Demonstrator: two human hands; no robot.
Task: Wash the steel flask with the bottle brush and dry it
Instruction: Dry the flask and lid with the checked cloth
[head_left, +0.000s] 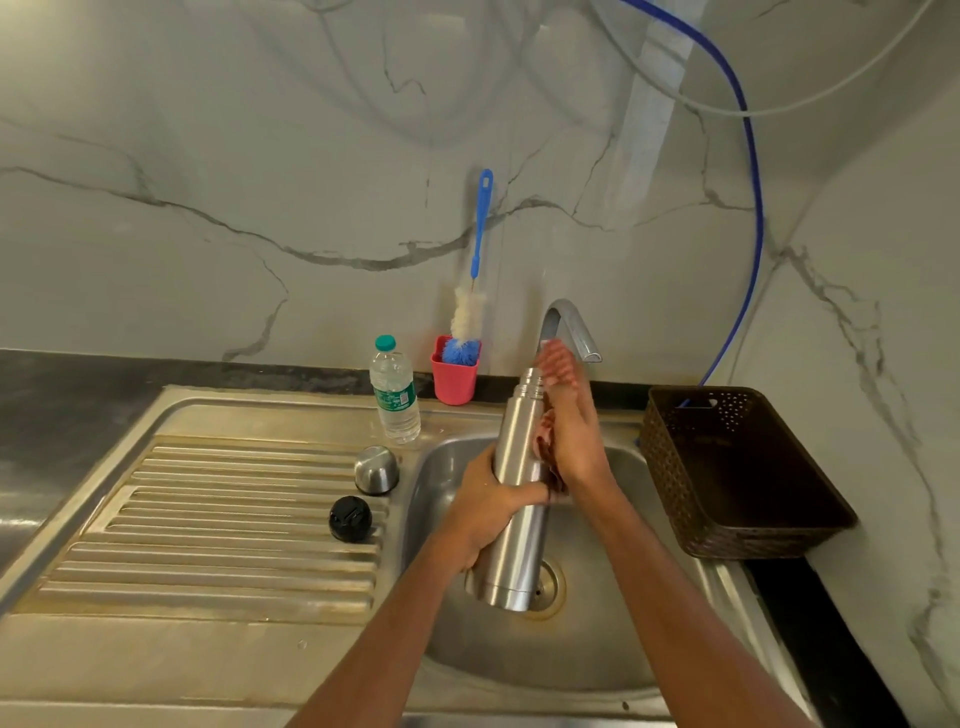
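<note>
Uncapped steel flask (519, 488), shiny and upright, gripped by left hand (480, 512).

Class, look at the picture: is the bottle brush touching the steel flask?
Apart. The head view shows the bottle brush standing in the pink cup, while the left hand grips the flask over the sink.

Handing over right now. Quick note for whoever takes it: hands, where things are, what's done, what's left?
Left hand grips the steel flask mid-body, mouth up, over the sink basin.
Right hand lies flat against its upper side, fingers straight.
Bottle brush stands in the pink cup by the wall.
Steel cap and black stopper lie on the drainboard.
Done: flask opened.
Left, likely: brush inside, rinse, dry.
</note>
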